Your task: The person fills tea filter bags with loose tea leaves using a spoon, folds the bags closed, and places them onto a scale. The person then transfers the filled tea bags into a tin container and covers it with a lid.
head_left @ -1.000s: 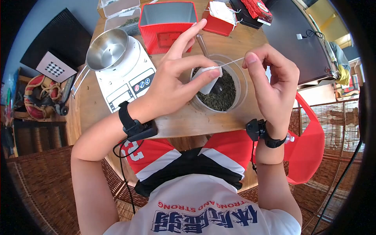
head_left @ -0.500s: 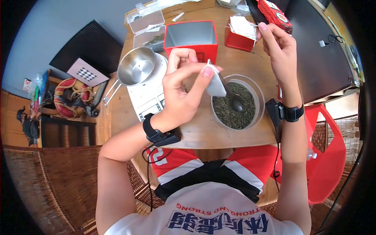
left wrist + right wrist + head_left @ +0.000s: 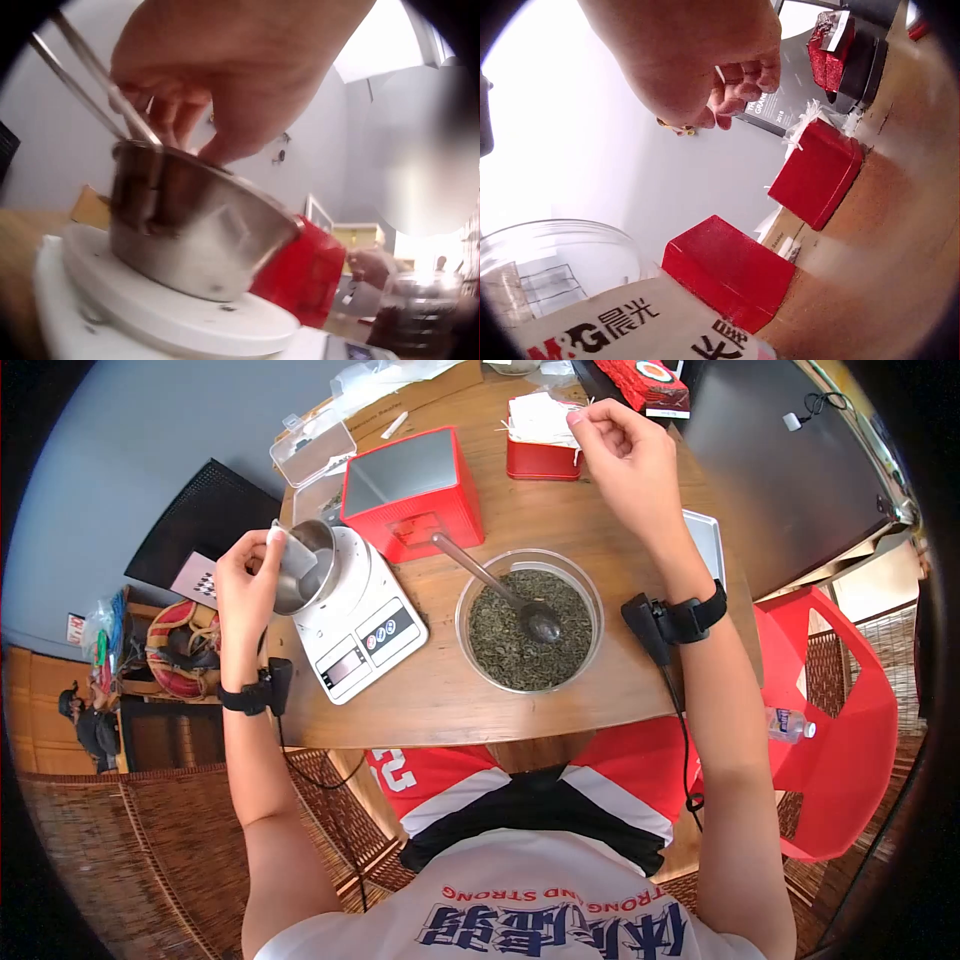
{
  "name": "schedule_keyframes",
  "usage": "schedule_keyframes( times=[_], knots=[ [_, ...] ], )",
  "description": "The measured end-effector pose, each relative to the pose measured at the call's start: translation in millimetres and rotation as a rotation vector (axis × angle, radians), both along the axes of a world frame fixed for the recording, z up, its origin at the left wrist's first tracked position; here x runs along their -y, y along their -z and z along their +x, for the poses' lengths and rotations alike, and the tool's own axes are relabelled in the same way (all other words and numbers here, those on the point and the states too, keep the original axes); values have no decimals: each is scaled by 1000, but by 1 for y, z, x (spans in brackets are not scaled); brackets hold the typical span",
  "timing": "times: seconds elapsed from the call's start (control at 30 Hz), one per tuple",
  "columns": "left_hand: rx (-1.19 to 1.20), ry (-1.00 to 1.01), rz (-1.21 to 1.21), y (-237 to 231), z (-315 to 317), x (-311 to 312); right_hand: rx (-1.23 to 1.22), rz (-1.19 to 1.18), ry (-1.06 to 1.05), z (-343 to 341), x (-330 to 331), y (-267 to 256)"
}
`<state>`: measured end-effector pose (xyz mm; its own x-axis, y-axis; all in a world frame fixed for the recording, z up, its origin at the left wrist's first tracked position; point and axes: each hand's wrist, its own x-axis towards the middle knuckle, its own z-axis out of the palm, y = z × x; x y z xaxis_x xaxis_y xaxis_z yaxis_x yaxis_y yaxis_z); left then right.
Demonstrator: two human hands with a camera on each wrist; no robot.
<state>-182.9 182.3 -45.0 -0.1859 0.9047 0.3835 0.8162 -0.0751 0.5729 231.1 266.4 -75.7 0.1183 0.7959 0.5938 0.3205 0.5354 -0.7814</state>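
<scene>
My left hand (image 3: 247, 575) pinches a white tea bag (image 3: 299, 558) between thumb and fingers, inside the rim of a steel pot (image 3: 325, 542). In the left wrist view the fingers reach down into the pot, whose wall hides the bag. The pot sits on a white kitchen scale (image 3: 370, 620). My right hand (image 3: 635, 465) is raised by a red tin (image 3: 543, 460) full of white tea bags (image 3: 541, 418); its fingers are curled with nothing visible in them. A spoon (image 3: 540, 622) lies in a clear bowl (image 3: 598, 625) of dry tea leaves (image 3: 510, 645).
An open red box (image 3: 430, 500) stands between scale and tin. Behind it is a clear plastic case (image 3: 315, 455). A red foil package (image 3: 640, 385) lies at the back right. A white printed box (image 3: 630, 322) fills the lower right wrist view.
My left hand has carried the tea bag from beside the bowl leftward to the pot. The right hand, earlier pulling the bag's string, has moved away to the red tin. The head view has shifted.
</scene>
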Motion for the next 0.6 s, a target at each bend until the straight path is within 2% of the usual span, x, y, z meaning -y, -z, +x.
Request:
schedule_keyframes(
  times=[0.03, 0.07, 0.13, 0.2, 0.23, 0.3, 0.33, 0.43, 0.53, 0.6],
  knots=[
    [-93, -44, -50, -1, 1, 1, 8, 0, -1, 2, -2, 1],
    [-87, -46, -49, -2, 1, 2, 93, 8, 56, 4, -3, 2],
    [-362, -146, 198, -4, 5, 2, 184, 16, 120, 10, -7, 6],
    [-309, -42, 219, -19, 30, 10, 387, 199, 172, 15, -14, 13],
    [-281, 14, 219, -26, 50, 18, 400, 199, 175, 17, -15, 17],
    [-140, 281, 94, -34, 77, 31, 508, 270, 84, 16, -17, 23],
    [-118, 402, 63, -38, 93, 36, 540, 233, 56, 16, -14, 22],
    [-12, 612, 77, -31, 131, 42, 603, 255, 59, 15, -15, 22],
    [81, 634, -33, -25, 149, 42, 613, 189, 52, 15, -14, 24],
    [133, 599, -12, -14, 150, 38, 589, 168, 42, 14, -13, 21]
  ],
)
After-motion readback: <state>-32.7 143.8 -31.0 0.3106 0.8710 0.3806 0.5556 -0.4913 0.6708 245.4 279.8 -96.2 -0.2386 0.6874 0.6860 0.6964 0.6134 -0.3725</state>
